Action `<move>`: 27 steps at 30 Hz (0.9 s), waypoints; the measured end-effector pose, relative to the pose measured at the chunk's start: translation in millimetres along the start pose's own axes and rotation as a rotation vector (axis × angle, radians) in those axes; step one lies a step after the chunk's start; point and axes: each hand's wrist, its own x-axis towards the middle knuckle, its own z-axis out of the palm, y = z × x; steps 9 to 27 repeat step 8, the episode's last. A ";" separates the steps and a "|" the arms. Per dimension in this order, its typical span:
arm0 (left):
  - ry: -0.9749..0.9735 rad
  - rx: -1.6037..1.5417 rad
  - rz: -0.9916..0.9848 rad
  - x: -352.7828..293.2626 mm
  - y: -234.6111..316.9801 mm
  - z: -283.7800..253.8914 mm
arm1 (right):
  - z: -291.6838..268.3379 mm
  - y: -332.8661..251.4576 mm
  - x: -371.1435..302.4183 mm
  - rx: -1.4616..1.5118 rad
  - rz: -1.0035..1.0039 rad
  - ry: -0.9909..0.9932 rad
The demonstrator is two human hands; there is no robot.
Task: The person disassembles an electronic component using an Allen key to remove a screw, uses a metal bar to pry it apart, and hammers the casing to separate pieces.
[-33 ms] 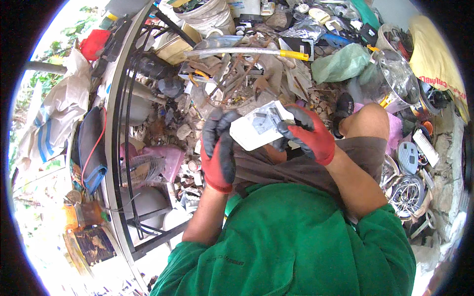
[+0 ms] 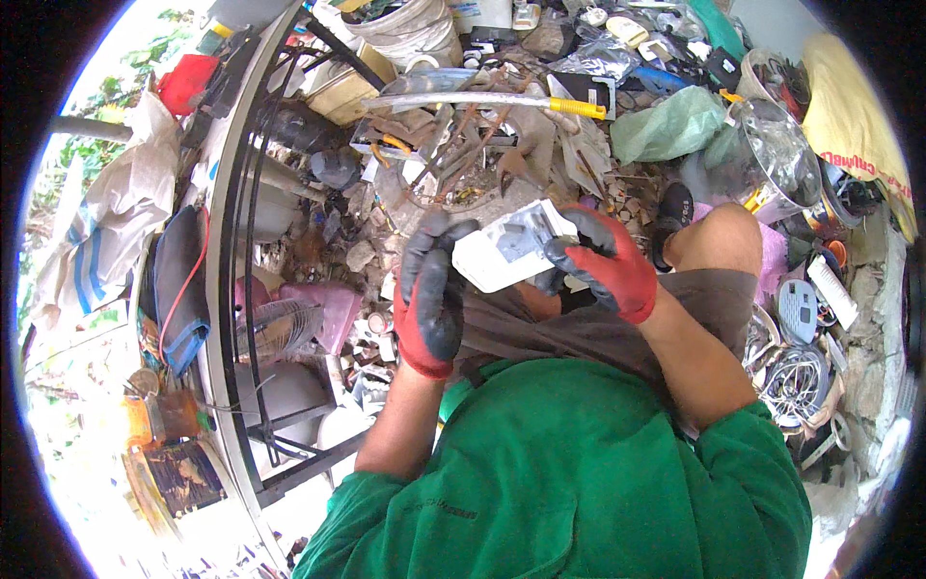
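A white, flat plastic casing [image 2: 511, 247] with a greyish recessed patch is held tilted above my lap. My right hand [image 2: 608, 261], in a red glove with dark grey palm and fingers, is closed on its right edge, the thumb lying over the top face. At the opposite side, my left hand [image 2: 429, 289] wears a matching glove. Its fingers are bent and close together, their tips against the casing's upper left corner. Part of the left grip and the casing's underside are hidden.
A pale tube with a yellow end [image 2: 482, 100] lies across scrap ahead. A black metal frame [image 2: 241, 270] stands along the left. To the right are a green plastic bag [image 2: 667, 125], a clear bucket [image 2: 772, 159] and coiled cables [image 2: 796, 381]. A white bucket [image 2: 415, 34] stands far ahead.
The casing has shifted very slightly to the right with both hands. The fingers of my left hand have moved a little at its corner.
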 end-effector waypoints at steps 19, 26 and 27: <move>-0.088 0.782 0.028 -15.8 7.1 11.2 | -10.9 16.9 0.5 -0.073 0.020 -0.032; -0.088 0.782 0.028 -15.8 7.1 11.2 | -10.9 16.9 0.5 -0.073 0.020 -0.032; -0.088 0.782 0.028 -15.8 7.1 11.2 | -10.9 16.9 0.5 -0.073 0.020 -0.032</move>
